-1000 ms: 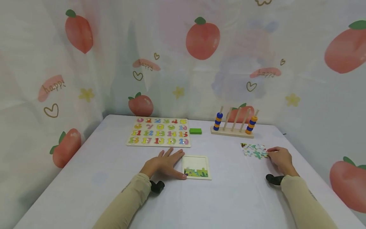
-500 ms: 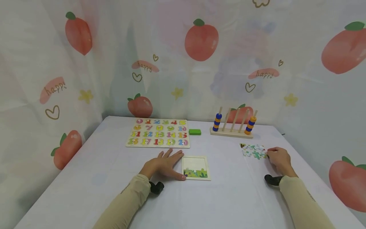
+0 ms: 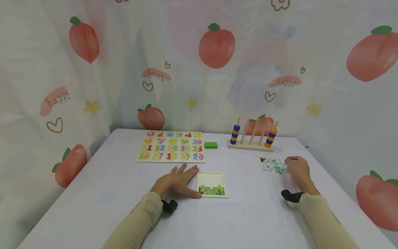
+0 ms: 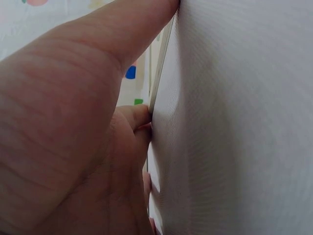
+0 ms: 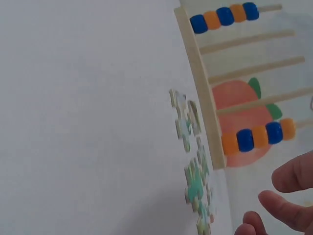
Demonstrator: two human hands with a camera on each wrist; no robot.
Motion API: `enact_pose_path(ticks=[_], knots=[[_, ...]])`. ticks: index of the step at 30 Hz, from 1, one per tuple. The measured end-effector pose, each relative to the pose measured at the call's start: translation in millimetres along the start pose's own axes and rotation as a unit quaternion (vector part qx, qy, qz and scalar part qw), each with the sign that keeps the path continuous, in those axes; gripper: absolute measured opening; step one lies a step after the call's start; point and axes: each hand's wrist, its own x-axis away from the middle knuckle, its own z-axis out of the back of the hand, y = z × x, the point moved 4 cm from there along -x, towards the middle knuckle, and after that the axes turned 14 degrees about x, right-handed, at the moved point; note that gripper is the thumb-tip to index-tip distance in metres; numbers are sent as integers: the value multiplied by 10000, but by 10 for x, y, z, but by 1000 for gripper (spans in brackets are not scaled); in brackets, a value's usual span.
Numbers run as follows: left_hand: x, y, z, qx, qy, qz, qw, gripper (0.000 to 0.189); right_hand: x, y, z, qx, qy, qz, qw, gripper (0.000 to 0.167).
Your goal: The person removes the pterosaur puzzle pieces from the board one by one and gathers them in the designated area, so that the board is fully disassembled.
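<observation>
On a white-covered table, a person's left hand is lying with fingers spread straight, its thumb and index finger touching the left edge of a square puzzle frame, probably steadying it against sliding. The frame is lying flat in front of the person, between both hands. Well to its right, the right hand is poised at loose puzzle pieces, fingers bent and parted, showing nothing between them; the pieces are lying spread out, perhaps so each stays easy to find. The frame's pale upper part is showing bare, while green, leafy picture pieces are filling its lower band.
</observation>
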Motion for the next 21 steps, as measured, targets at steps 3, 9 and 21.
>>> enact_pose_path(ticks=[3,9,21], knots=[[-6,-12,-4,37,41,6,10000,107,55,-110,-73,-165,-2,47,9999,55],[-9,-28,-36,86,87,-12,9999,109,197,-316,-186,-385,-210,179,9989,55],[6,6,-18,150,91,-33,9998,111,574,-830,-382,-829,-811,1262,9852,49]])
